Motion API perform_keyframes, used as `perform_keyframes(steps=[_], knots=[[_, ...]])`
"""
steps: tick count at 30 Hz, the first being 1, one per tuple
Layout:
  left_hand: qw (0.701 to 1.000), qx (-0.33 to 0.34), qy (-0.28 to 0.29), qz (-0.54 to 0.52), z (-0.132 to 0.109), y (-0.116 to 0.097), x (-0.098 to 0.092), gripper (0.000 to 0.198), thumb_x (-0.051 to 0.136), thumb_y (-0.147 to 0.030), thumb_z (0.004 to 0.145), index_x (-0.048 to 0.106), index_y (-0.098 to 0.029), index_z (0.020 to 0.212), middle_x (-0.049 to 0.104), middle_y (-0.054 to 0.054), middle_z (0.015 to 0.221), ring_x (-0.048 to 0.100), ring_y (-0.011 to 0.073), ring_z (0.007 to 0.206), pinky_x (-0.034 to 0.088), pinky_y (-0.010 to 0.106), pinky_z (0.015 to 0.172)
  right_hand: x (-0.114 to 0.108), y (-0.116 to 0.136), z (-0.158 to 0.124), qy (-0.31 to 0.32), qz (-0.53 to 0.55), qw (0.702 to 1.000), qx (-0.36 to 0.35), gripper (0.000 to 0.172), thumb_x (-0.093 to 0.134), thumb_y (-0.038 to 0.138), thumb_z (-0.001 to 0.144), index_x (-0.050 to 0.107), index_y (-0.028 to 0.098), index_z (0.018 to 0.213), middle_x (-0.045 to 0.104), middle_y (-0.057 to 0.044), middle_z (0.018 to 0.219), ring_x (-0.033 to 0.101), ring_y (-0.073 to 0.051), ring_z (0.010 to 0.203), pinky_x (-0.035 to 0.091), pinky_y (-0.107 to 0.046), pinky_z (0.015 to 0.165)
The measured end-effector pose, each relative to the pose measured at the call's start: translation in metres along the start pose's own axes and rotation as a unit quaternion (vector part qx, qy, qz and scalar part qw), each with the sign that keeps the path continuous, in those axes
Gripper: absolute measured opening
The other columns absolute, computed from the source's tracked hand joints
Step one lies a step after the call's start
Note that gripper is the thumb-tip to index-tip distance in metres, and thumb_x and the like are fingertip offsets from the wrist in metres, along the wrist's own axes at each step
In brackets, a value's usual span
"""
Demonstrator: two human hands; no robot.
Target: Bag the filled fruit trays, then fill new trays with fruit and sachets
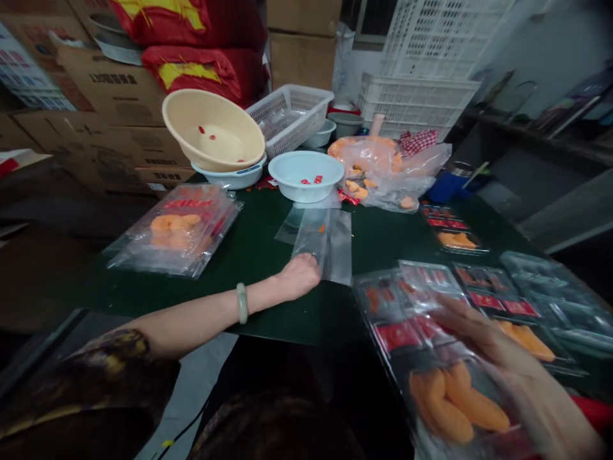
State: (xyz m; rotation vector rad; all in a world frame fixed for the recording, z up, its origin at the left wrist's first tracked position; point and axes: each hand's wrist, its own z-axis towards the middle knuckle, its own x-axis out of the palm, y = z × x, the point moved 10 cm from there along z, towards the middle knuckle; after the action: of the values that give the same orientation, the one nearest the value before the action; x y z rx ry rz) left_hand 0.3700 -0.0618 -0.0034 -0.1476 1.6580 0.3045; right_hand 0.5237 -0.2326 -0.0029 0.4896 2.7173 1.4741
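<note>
My left hand (299,276), with a pale green bangle (242,303) on its wrist, closes on the end of a clear plastic bag (311,239) lying on the green table mat (268,287). My right hand (483,338) is blurred and lies over a tilted clear pack of orange food strips (454,399). I cannot tell whether it grips that pack. Several similar packs (488,300) with red labels lie beside it. Another clear bag of orange pieces (175,230) lies left of my left hand.
A pale blue bowl (306,176) holds red bits, beside a tilted cream basin (213,131) and a torn orange-filled plastic bag (378,169). A blue cup (447,182) stands at the table's far right. White crates (416,96) and cardboard boxes (112,89) are stacked behind.
</note>
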Motion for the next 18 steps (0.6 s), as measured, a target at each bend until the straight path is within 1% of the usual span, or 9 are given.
perform_keyframes(steps=[2,3,4,6,8,11,14,16,18], knots=[[1.000,0.020,0.007,-0.019,0.002,0.000,-0.005,0.026,0.042,-0.009,0.078,0.059,-0.005,0.098,0.058,0.019,0.094,0.052,0.0263,0.088,0.041,0.036,0.074,0.005,-0.016,-0.008,-0.052,0.024,0.998,0.012,0.044,0.072,0.029,0.069,0.054,0.031,0.108,0.066,-0.002,0.077,0.061,-0.018,0.050,0.050,-0.030,0.046],[0.999,0.034,0.019,-0.031,0.002,-0.002,-0.005,0.028,0.047,-0.011,0.076,0.058,-0.006,0.101,0.058,0.018,0.096,0.053,0.0254,0.087,0.041,0.035,0.073,0.011,-0.022,-0.010,-0.060,0.032,0.998,0.018,0.043,0.074,0.029,0.067,0.054,0.030,0.105,0.067,-0.001,0.079,0.060,-0.016,0.047,0.050,-0.029,0.044],[0.998,0.049,0.032,-0.039,0.002,-0.004,-0.005,0.030,0.051,-0.012,0.073,0.058,-0.007,0.102,0.058,0.017,0.097,0.053,0.0246,0.085,0.042,0.034,0.072,0.019,-0.028,-0.010,-0.047,0.034,0.998,0.028,0.042,0.074,0.029,0.066,0.054,0.028,0.104,0.067,-0.001,0.079,0.059,-0.015,0.045,0.049,-0.028,0.042],[0.996,0.067,0.043,-0.044,0.002,-0.007,-0.003,0.027,0.054,-0.008,0.068,0.061,-0.008,0.093,0.060,0.016,0.093,0.054,0.0239,0.083,0.042,0.033,0.069,0.038,-0.037,-0.006,0.004,0.031,0.998,0.050,0.042,0.072,0.030,0.069,0.051,0.026,0.105,0.065,0.001,0.074,0.059,-0.013,0.043,0.048,-0.025,0.040],[0.997,0.065,0.027,-0.038,0.005,-0.006,-0.001,0.019,0.049,-0.002,0.069,0.063,-0.008,0.081,0.062,0.017,0.087,0.055,0.0247,0.084,0.041,0.033,0.069,0.054,-0.043,0.002,0.063,0.020,0.996,0.065,0.042,0.070,0.032,0.071,0.047,0.024,0.105,0.064,0.003,0.071,0.061,-0.013,0.043,0.046,-0.022,0.039],[0.998,0.047,-0.003,-0.046,0.012,0.002,-0.003,0.023,0.042,-0.001,0.074,0.063,-0.009,0.074,0.063,0.016,0.083,0.056,0.0242,0.085,0.039,0.033,0.069,0.071,-0.043,0.014,0.123,0.003,0.991,0.058,0.043,0.068,0.035,0.072,0.041,0.024,0.102,0.063,0.003,0.078,0.063,-0.014,0.045,0.044,-0.020,0.038],[0.997,0.026,-0.021,-0.062,0.016,0.016,-0.011,0.020,0.044,-0.010,0.079,0.063,-0.012,0.073,0.063,0.011,0.078,0.057,0.0199,0.075,0.037,0.029,0.061,0.086,-0.038,0.024,0.155,-0.007,0.987,0.049,0.043,0.066,0.037,0.073,0.037,0.023,0.103,0.064,0.003,0.070,0.063,-0.015,0.045,0.042,-0.018,0.037],[0.995,0.003,-0.047,-0.083,0.016,0.025,-0.022,0.021,0.045,-0.019,0.083,0.061,-0.014,0.070,0.063,0.007,0.073,0.056,0.0175,0.069,0.034,0.027,0.056,0.100,-0.032,0.029,0.177,-0.018,0.983,0.045,0.044,0.064,0.038,0.074,0.037,0.022,0.105,0.064,0.002,0.065,0.063,-0.016,0.045,0.040,-0.017,0.036],[0.990,-0.018,-0.078,-0.115,0.016,0.031,-0.030,0.024,0.050,-0.028,0.083,0.059,-0.016,0.065,0.061,0.005,0.068,0.055,0.0159,0.066,0.030,0.026,0.054,0.113,-0.026,0.034,0.199,-0.021,0.979,0.038,0.045,0.064,0.038,0.074,0.037,0.021,0.105,0.064,0.002,0.061,0.063,-0.016,0.045,0.040,-0.017,0.037]])
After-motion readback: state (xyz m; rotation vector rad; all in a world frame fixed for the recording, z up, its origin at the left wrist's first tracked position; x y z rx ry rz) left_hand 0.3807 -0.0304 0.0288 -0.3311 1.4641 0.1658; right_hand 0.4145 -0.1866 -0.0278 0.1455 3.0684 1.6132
